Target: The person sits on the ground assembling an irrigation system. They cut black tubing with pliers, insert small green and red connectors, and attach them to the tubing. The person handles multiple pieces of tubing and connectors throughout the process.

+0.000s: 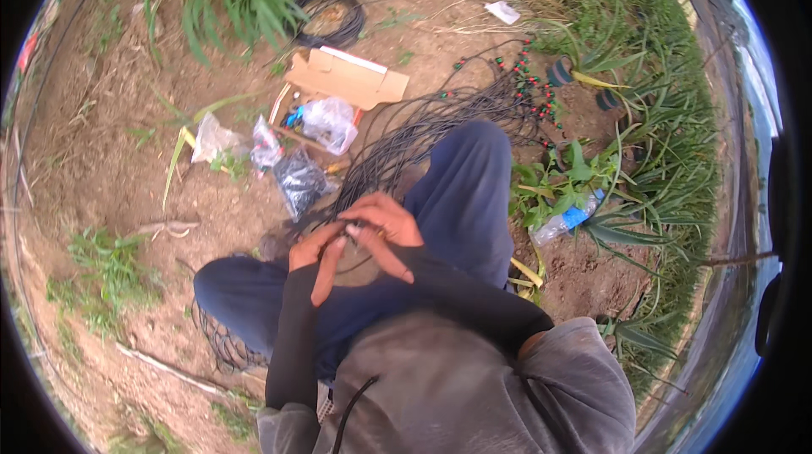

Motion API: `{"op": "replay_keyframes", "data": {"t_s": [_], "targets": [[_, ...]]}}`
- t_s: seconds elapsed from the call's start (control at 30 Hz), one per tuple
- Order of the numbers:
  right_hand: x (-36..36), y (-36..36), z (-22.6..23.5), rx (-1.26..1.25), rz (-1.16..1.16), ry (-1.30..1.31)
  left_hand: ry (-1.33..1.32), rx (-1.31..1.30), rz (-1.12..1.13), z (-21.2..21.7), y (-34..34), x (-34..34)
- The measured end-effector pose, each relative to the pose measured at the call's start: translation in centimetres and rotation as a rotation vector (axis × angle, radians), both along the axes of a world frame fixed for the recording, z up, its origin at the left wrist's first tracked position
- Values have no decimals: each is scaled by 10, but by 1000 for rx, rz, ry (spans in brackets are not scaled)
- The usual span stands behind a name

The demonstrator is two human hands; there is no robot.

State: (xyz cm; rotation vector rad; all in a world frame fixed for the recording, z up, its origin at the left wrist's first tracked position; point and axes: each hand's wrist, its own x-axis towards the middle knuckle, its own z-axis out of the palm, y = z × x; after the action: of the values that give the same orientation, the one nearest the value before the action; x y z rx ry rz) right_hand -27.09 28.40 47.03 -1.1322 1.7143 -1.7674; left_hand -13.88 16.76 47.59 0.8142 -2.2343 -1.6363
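Close in front of my body, above my crossed legs, my left hand [315,253] and my right hand [385,230] meet at their fingertips. Both are closed in a pinch on a thin dark piece of tube [348,268], mostly hidden behind the fingers. Some fingers of each hand stretch out past the pinch. Just beyond the hands lies a long bundle of thin black tubes [406,134], many with red and green tips [531,86] at the far right end. A clear bag of small black parts [299,181] rests near my left hand.
An opened cardboard box [347,77] holds a clear plastic bag [330,124]. More small bags [218,139] lie left of it. A coil of black hose [355,21] is farther off. At right are a plastic bottle [568,219] and spiky plants [668,175].
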Motion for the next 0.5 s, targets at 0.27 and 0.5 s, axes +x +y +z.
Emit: {"op": "replay_keyframes", "data": {"t_s": [0.27, 0.5], "targets": [[9, 29, 2, 257, 188, -230, 243, 415, 42, -4, 5, 38], [18, 31, 8, 300, 241, -238, 365, 365, -21, -17, 8, 52]]}}
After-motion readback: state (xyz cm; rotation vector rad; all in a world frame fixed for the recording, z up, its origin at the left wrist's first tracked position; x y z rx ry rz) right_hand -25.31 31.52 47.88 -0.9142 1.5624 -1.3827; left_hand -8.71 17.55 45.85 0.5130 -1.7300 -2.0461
